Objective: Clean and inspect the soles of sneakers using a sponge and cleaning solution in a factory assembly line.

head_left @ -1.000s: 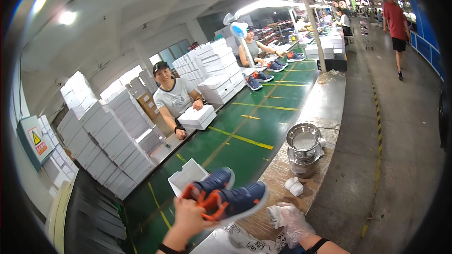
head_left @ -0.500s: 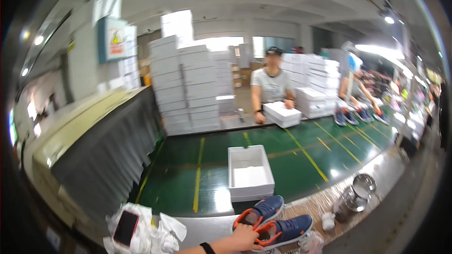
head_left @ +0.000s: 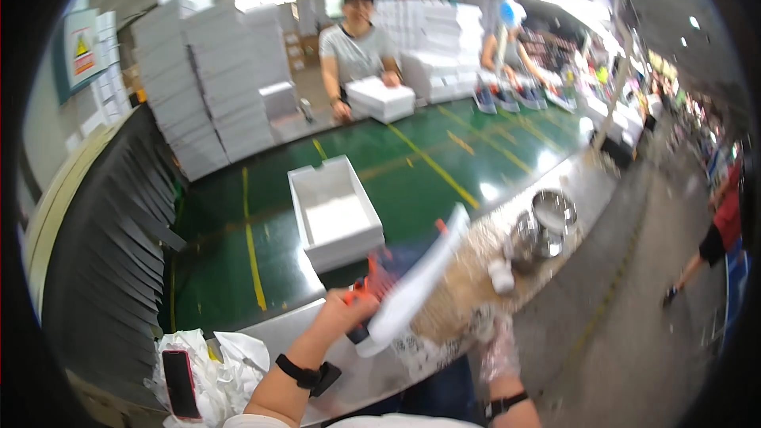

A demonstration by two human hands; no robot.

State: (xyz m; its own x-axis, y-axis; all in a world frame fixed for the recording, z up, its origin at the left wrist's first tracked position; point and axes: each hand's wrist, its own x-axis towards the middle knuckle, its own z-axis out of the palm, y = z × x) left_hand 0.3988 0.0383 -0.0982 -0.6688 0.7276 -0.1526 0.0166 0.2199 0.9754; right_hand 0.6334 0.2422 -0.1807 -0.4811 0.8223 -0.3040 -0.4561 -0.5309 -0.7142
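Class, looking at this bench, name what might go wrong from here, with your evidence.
The navy-and-orange sneaker might slip: the left hand holds it tilted, near its orange lining. The phone might slide if the crumpled white paper beneath it gets pulled. The steel bowl might be knocked, standing just beyond the gloved right hand.

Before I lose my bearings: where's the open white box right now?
In the head view, the open white box sits left of centre on the green belt, just beyond the left hand and the white-soled shoe it holds.
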